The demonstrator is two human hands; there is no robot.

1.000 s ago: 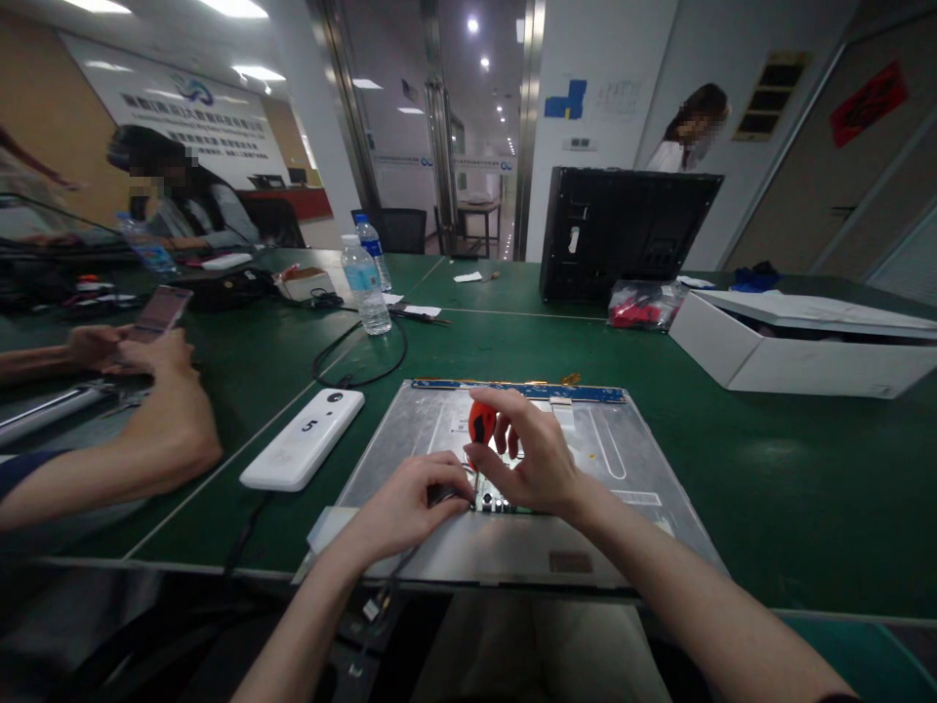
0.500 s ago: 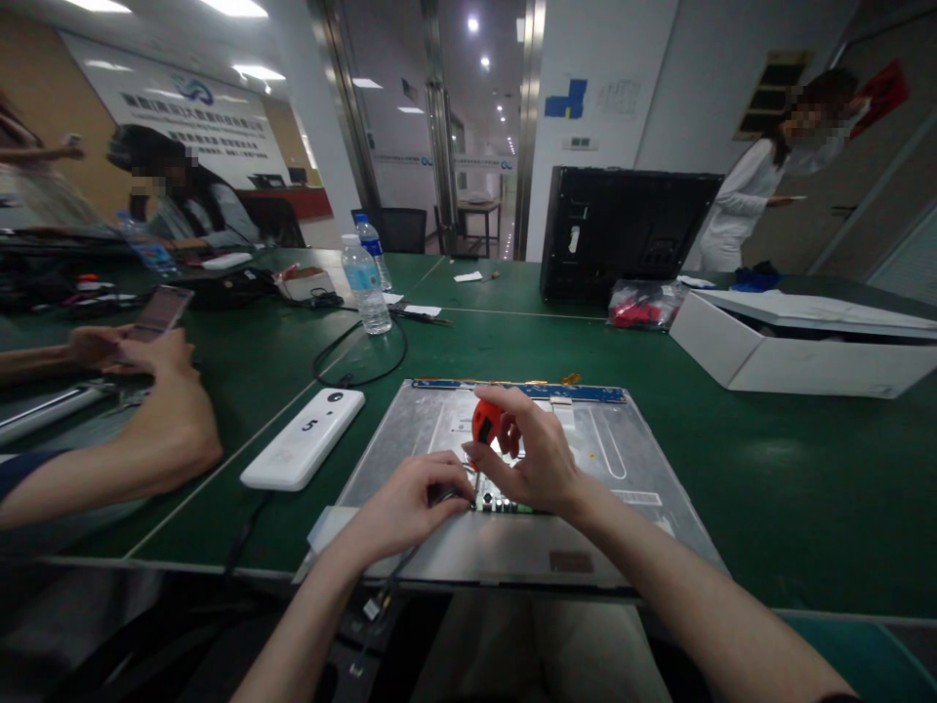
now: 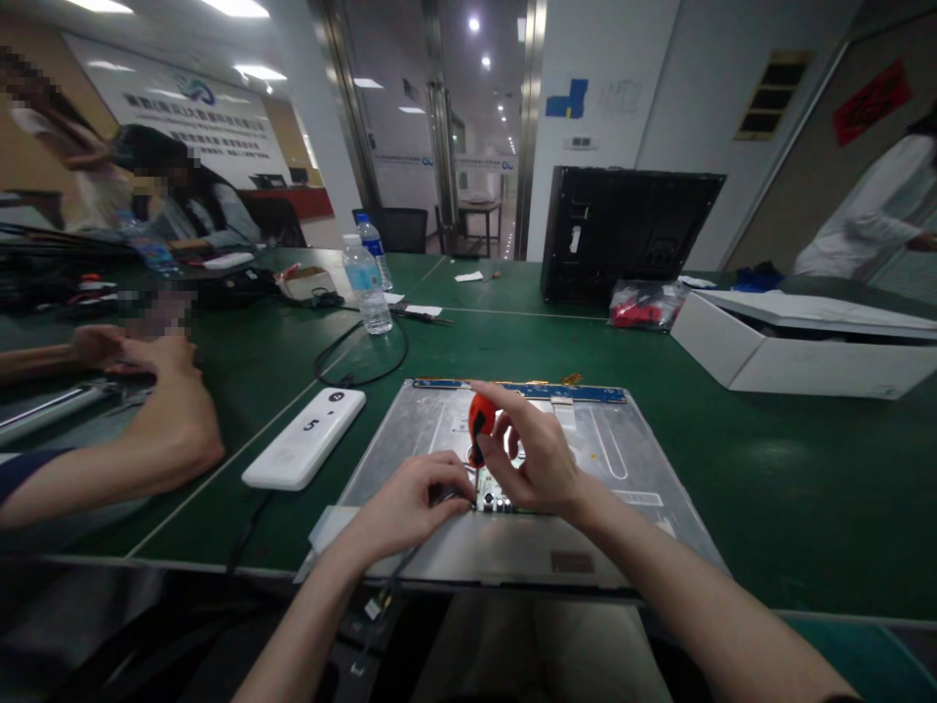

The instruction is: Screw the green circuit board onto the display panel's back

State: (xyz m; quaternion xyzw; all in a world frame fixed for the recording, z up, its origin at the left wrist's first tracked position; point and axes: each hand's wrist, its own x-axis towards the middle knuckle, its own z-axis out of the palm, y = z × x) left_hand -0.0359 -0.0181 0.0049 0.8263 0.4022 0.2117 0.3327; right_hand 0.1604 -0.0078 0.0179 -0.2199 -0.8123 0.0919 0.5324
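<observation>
A flat grey metal panel [image 3: 622,542] lies at the table's front edge, a blue circuit strip [image 3: 512,391] along its far side. Near its middle sits a small green circuit board [image 3: 505,503]. My right hand [image 3: 538,454] holds a screwdriver [image 3: 481,420] with a red and black handle, index finger over its top. The screwdriver stands nearly upright, its tip down at the board's left end. My left hand [image 3: 414,498] is closed beside that tip, thumb and fingers pinched around a dark cable [image 3: 410,558] that runs down toward my lap; its gripped part is mostly hidden.
Left of the panel lies a white power bank [image 3: 304,444] marked 5. Behind it are a looped black cable [image 3: 358,379] and water bottles [image 3: 366,288]. A black monitor housing [image 3: 630,234] and a white box [image 3: 797,347] stand at back right. A co-worker's forearms [image 3: 146,430] rest at left.
The screwdriver handle has turned and stands more upright, with my right fingers shifted around it. My left hand stays in place. The person at back right has moved farther right.
</observation>
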